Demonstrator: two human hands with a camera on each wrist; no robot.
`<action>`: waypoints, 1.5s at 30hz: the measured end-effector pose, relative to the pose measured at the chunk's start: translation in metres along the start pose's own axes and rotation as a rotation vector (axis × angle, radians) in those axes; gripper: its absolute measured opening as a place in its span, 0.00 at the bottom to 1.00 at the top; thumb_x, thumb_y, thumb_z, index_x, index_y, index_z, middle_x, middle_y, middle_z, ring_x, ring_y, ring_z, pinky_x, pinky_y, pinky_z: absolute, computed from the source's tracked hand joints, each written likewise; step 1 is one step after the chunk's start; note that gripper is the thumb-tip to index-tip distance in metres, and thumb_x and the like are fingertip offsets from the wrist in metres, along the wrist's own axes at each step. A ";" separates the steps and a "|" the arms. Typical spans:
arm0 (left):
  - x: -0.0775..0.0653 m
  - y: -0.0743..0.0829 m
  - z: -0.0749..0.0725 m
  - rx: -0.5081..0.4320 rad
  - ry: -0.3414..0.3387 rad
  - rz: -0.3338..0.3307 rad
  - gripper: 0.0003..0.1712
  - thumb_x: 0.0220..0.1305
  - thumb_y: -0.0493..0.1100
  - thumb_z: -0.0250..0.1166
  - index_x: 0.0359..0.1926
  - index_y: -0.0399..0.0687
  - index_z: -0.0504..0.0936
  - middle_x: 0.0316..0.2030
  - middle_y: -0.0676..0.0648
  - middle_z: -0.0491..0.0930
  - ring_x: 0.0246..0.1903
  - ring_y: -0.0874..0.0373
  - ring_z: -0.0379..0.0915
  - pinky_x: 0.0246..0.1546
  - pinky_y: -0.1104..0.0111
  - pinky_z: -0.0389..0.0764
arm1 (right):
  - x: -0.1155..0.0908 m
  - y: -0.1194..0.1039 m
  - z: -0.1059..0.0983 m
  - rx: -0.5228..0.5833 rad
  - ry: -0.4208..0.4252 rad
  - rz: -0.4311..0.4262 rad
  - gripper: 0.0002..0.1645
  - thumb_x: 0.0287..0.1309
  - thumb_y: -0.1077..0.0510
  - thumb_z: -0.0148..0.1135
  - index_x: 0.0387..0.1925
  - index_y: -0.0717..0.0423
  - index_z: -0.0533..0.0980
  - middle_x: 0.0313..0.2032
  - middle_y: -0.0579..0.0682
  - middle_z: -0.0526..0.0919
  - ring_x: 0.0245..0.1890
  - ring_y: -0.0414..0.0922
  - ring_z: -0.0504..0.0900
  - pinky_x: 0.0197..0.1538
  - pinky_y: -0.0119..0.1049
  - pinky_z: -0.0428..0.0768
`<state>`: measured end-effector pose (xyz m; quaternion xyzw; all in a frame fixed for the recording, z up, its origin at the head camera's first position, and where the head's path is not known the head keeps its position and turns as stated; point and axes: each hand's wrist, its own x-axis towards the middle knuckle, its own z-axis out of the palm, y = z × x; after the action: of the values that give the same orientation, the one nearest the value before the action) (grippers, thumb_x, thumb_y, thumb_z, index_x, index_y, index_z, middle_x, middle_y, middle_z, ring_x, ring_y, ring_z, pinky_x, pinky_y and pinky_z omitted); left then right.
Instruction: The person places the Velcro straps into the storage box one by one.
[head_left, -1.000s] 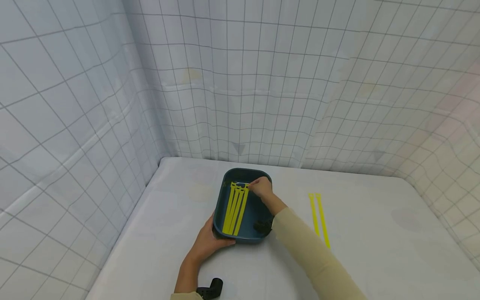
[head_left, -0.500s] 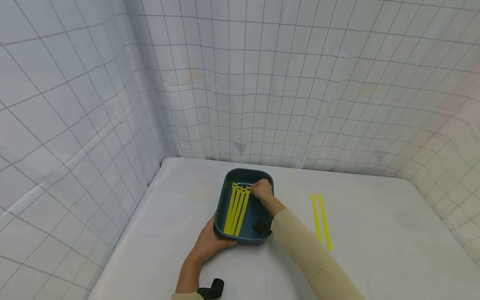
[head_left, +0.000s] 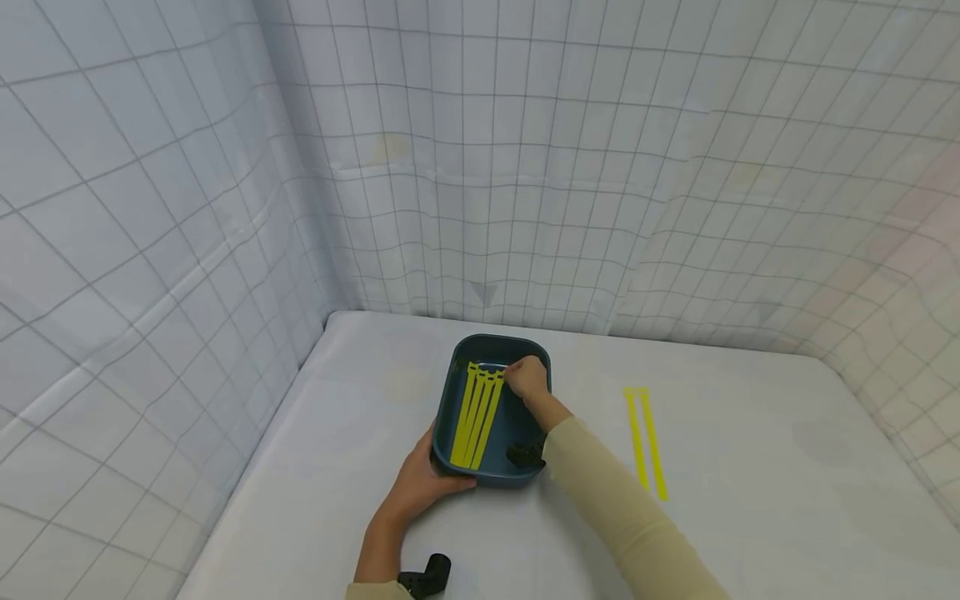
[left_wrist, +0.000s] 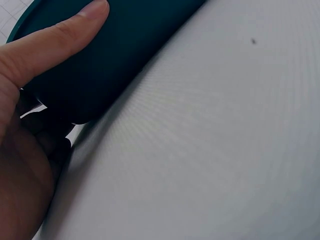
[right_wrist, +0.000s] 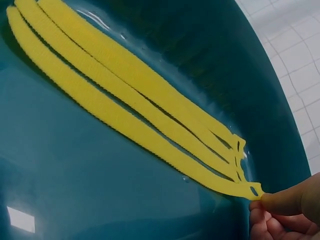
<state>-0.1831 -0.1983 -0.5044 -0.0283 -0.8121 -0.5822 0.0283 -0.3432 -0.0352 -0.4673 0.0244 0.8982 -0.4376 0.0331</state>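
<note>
A dark teal plastic tub (head_left: 515, 477) stands on the white-covered table. My left hand (head_left: 415, 483) grips its near left corner. In the left wrist view the thumb (left_wrist: 60, 42) lies along the tub's outer wall, while the other fingers go round the side, partly in shadow. Several yellow strap-style cable ties (head_left: 469, 421) with slotted heads lie side by side along the tub's left half. My right hand (head_left: 528, 379) reaches inside. Its thumb and fingers pinch the slotted head of the rightmost cable tie (right_wrist: 165, 157), whose strap runs beside the others.
Two more yellow cable ties (head_left: 649, 442) lie parallel on the table (head_left: 757, 467), right of the tub and partly behind the right sleeve (head_left: 626, 508). White grid-patterned curtains (head_left: 480, 167) hang behind the table and at both sides.
The pinched cable tie's head has come slightly down, level with its neighbours, as the right hand lowered a little. The left hand keeps its grip. The head view has shifted slightly.
</note>
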 end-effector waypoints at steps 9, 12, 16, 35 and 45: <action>0.006 -0.011 0.001 0.018 0.006 0.007 0.65 0.31 0.52 0.80 0.70 0.56 0.53 0.64 0.48 0.61 0.64 0.51 0.53 0.62 0.49 0.53 | 0.003 0.000 0.003 0.008 0.068 -0.069 0.08 0.56 0.65 0.58 0.33 0.67 0.82 0.35 0.57 0.82 0.34 0.50 0.80 0.35 0.40 0.80; 0.007 -0.010 0.000 0.019 0.005 0.007 0.65 0.30 0.52 0.80 0.70 0.55 0.53 0.65 0.48 0.60 0.64 0.51 0.53 0.62 0.49 0.53 | 0.004 0.000 0.003 0.040 0.081 -0.121 0.10 0.58 0.64 0.57 0.36 0.66 0.81 0.36 0.57 0.82 0.34 0.50 0.79 0.36 0.40 0.79; 0.008 -0.010 -0.002 0.003 0.000 0.019 0.65 0.31 0.51 0.80 0.70 0.55 0.53 0.65 0.48 0.60 0.64 0.51 0.53 0.62 0.49 0.54 | 0.004 -0.002 0.000 0.094 0.069 -0.181 0.11 0.60 0.61 0.57 0.38 0.66 0.80 0.36 0.57 0.82 0.34 0.50 0.79 0.37 0.41 0.79; 0.007 -0.011 0.000 -0.004 0.001 -0.001 0.66 0.30 0.50 0.81 0.71 0.55 0.52 0.66 0.48 0.58 0.65 0.50 0.50 0.62 0.49 0.53 | -0.007 -0.007 -0.048 0.383 -0.111 -0.113 0.15 0.60 0.63 0.57 0.46 0.70 0.77 0.42 0.60 0.80 0.44 0.52 0.78 0.50 0.43 0.76; 0.008 -0.012 0.001 0.011 0.007 -0.020 0.67 0.30 0.52 0.81 0.71 0.57 0.51 0.67 0.48 0.57 0.65 0.51 0.48 0.62 0.49 0.52 | -0.005 0.019 -0.074 0.394 -0.013 -0.039 0.15 0.60 0.61 0.57 0.45 0.69 0.77 0.41 0.60 0.80 0.43 0.52 0.78 0.51 0.43 0.75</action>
<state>-0.1917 -0.2009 -0.5153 -0.0181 -0.8154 -0.5781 0.0256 -0.3393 0.0347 -0.4366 0.0102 0.7953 -0.6056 0.0253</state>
